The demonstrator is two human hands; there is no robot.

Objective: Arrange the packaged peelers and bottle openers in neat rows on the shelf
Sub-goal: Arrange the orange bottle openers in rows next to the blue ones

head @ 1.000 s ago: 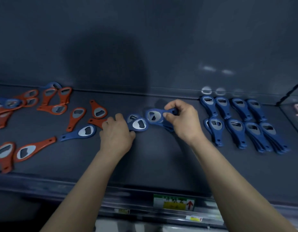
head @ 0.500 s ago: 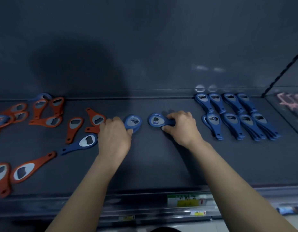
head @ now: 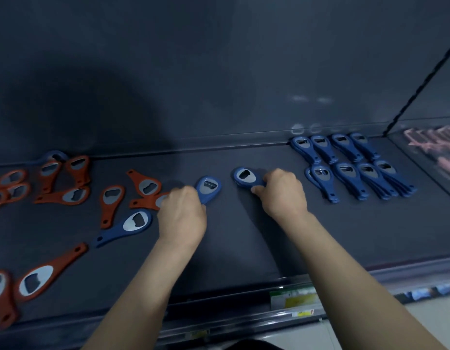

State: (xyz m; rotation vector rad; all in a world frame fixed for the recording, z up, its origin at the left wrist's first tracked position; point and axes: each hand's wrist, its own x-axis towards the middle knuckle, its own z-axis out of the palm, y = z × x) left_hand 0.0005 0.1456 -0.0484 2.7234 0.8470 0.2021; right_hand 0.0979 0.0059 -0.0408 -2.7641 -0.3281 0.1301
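Two blue openers are in hand at mid-shelf. On the left, orange openers [head: 75, 195] lie scattered at all angles, and a loose opener [head: 133, 223], blue, lies just beside the left hand [head: 182, 215]. That hand curls its fingers round the handle of a blue opener [head: 208, 188], whose head rests on the shelf [head: 244, 248]. The knuckles sit over an orange one, so a careless sweep of the wrist could knock the loose pieces further askew.

The right hand [head: 282, 193] pinches the handle of a second opener [head: 245, 176], its head pointing back and left, apart from the blue rows [head: 350, 168]. Sliding it in too fast could nudge the stacked front row, whose handles fan out unevenly, and spoil the line. The dim light could also let a blue piece go unseen among the orange.

Each opener is flat and teardrop-shaped: a matt plastic body, a wide head tapering to a thin handle with a small hole at its tip, and a shiny metal insert with a cut-out mouth. Any wrapping is too faint to make out. The shelf is dark, smooth and faintly glossy, so pieces probably slide easily on it.
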